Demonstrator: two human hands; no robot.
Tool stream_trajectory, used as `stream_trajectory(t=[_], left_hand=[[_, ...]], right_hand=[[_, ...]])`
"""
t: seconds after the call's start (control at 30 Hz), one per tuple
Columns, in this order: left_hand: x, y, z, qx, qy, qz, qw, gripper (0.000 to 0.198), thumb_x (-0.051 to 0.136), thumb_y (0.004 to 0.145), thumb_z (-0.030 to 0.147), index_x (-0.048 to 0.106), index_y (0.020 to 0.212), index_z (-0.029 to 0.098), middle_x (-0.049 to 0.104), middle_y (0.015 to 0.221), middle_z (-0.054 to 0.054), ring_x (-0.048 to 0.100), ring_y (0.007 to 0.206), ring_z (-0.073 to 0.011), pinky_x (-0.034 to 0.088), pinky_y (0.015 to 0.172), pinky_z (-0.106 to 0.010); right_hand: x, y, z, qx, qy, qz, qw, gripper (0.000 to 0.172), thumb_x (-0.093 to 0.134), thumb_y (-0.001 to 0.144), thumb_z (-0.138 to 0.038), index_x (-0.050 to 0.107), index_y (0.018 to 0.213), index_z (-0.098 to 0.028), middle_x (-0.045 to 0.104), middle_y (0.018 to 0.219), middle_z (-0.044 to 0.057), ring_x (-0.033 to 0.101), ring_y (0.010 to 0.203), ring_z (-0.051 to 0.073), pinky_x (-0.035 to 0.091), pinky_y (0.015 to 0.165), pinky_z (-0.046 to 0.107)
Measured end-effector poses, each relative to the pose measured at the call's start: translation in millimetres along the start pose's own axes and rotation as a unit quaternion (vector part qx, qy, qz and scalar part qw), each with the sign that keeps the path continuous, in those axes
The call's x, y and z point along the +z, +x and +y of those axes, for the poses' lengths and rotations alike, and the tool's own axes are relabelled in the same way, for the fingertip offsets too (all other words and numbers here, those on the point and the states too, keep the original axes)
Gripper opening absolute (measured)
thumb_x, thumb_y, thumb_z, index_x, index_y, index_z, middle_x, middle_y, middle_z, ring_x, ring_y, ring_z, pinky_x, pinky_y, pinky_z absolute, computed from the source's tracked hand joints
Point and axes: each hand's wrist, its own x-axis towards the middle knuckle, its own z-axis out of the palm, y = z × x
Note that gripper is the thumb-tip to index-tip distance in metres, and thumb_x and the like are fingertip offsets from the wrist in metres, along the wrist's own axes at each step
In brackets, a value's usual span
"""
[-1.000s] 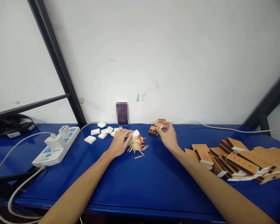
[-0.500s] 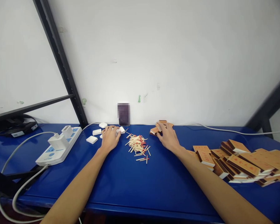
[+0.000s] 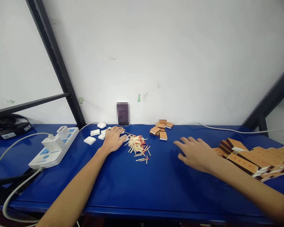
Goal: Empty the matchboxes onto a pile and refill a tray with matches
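My left hand [image 3: 114,139] rests over a group of small white boxes, its fingers spread apart. A white box [image 3: 89,140] lies to its left. Another white box [image 3: 126,138] sits beside the thumb, partly covered; I cannot tell whether the thumb touches it. Just right of this hand is a loose pile of red-tipped matches [image 3: 136,145]. My right hand [image 3: 195,153] is above the blue table, fingers apart, holding nothing. Several orange-brown matchboxes [image 3: 163,135] lie in a small cluster near the wall, beyond and left of my right hand.
A large heap of matchboxes [image 3: 257,159] stands on the right, partly behind my right forearm. A phone [image 3: 123,114] leans on the wall. On the left lie a power strip [image 3: 58,154] with plugs and cables, and a black headset [image 3: 11,127]. The blue table [image 3: 142,189] has a front edge.
My right hand has left the small matchbox cluster and moved right and nearer, toward the large heap, uncovering the cluster. My left hand stays among the white boxes. The view has shifted slightly.
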Motion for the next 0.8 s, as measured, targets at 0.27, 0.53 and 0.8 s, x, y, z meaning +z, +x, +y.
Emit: stream_trajectory(t=[0.27,0.53,0.8], left_hand=[[-7.4,-3.4,-6.0,-0.026,0.061,-0.030,0.997,0.035,0.044,0.092,0.027,0.065,0.120,0.023,0.065,0.126,-0.009,0.055,0.119,-0.0295,0.034,0.104,-0.053],[-14.4,5.0,-6.1,-0.098,0.131,-0.036,0.986,0.041,0.034,0.095,0.029,0.069,0.114,0.021,0.065,0.119,-0.012,0.052,0.118,-0.0316,0.032,0.103,-0.055],[-2.2,45.0,-4.7,-0.073,0.174,-0.128,0.974,0.043,0.037,0.095,0.034,0.073,0.105,0.014,0.064,0.120,-0.021,0.053,0.117,-0.0382,0.034,0.098,-0.058]], right_hand=[[-2.0,-17.3,-4.5,-0.034,-0.034,-0.124,0.991,0.038,0.044,0.091,-0.013,0.059,0.126,-0.013,0.067,0.112,0.019,0.066,0.100,0.034,0.049,0.077,0.043],[26.1,-5.1,-9.7,-0.049,-0.028,-0.009,0.998,0.052,0.044,0.083,0.003,0.058,0.129,-0.017,0.068,0.106,0.015,0.065,0.098,0.032,0.051,0.078,0.042],[35.4,8.9,-18.8,-0.115,0.167,0.041,0.978,0.052,0.038,0.087,0.000,0.057,0.132,-0.018,0.059,0.130,0.015,0.063,0.109,0.025,0.052,0.090,0.039]])
